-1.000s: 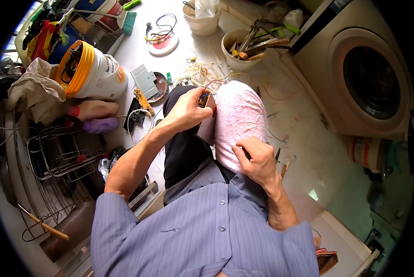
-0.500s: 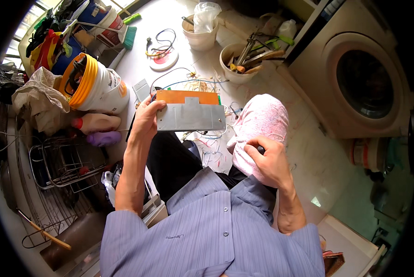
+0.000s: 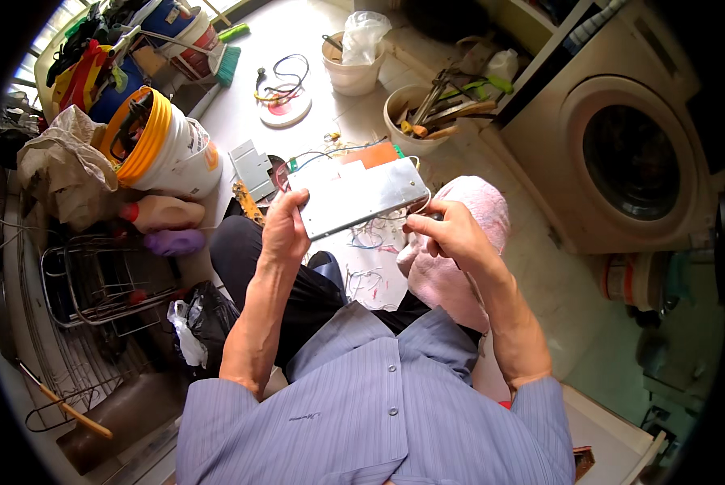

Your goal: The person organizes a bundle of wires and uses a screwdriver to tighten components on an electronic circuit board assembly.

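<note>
My left hand (image 3: 284, 226) grips the left end of a flat grey metal housing (image 3: 354, 194), thumb on top. An orange panel (image 3: 380, 154) and a bit of green circuit board (image 3: 398, 150) show along its far edge, and thin wires hang from it. The housing is tilted, its right end farther away. My right hand (image 3: 458, 234) is closed around a dark-handled tool (image 3: 436, 216), mostly hidden by the fingers, close to the housing's right corner. Whether the tool touches the housing I cannot tell. A pink towel (image 3: 480, 202) covers my right knee below that hand.
Loose wire scraps (image 3: 366, 283) litter the floor between my legs. Ahead stand a bucket of tools (image 3: 395, 109) and another pale bucket (image 3: 353, 77). A yellow-rimmed white bucket (image 3: 186, 158) is at left, a washing machine (image 3: 556, 162) at right. A grey metal piece (image 3: 251, 167) lies beyond my left hand.
The housing has moved right and turned, its broad grey face now catching the light. My right hand has risen from the towel to the housing's right corner with the dark-handled tool.
</note>
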### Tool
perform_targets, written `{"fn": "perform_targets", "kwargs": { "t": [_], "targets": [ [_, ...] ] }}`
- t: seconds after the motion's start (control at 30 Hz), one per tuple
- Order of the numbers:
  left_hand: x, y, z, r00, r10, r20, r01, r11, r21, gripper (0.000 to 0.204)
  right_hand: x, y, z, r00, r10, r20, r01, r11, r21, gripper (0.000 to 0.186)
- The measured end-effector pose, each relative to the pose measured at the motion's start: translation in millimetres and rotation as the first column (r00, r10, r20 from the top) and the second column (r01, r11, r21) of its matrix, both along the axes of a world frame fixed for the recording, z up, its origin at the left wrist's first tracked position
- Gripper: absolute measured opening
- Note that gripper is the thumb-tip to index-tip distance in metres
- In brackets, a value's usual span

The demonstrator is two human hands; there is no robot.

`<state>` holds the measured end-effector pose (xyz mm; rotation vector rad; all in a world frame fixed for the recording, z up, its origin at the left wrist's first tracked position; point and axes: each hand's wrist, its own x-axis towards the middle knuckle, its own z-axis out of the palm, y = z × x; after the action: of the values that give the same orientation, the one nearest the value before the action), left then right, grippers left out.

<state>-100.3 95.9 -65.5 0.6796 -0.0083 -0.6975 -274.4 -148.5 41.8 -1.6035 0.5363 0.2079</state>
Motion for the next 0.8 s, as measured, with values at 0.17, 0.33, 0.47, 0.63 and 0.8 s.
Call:
{"fn": "perform_targets", "kwargs": {
  "t": [0.17,0.33,0.47,0.63,0.8],
  "targets": [
    [-49,-19,26,0.998,-0.01,-0.065,0.003,0.994,-0.112,0.057,5,-23,-13,0.994,-0.112,-0.016,0.112,0.969,0.22,0.027],
    [-88,-29,32,0.99,-0.097,-0.106,0.085,0.99,-0.112,0.062,6,-34,-27,0.96,-0.276,0.038,0.26,0.937,0.235,0.015],
    [-109,-20,7,0.95,-0.225,-0.217,0.199,0.971,-0.134,0.044,6,-44,-14,0.963,-0.248,0.101,0.212,0.936,0.28,0.012],
    [-99,-12,-4,0.86,-0.448,-0.243,0.44,0.894,-0.089,0.021,5,-50,-4,0.986,-0.121,0.112,0.084,0.954,0.289,0.019],
    [-61,8,33,0.497,-0.773,0.394,-0.267,0.295,0.917,0.042,8,-51,3,0.997,-0.028,0.066,0.014,0.979,0.202,0.023]
  ]
}}
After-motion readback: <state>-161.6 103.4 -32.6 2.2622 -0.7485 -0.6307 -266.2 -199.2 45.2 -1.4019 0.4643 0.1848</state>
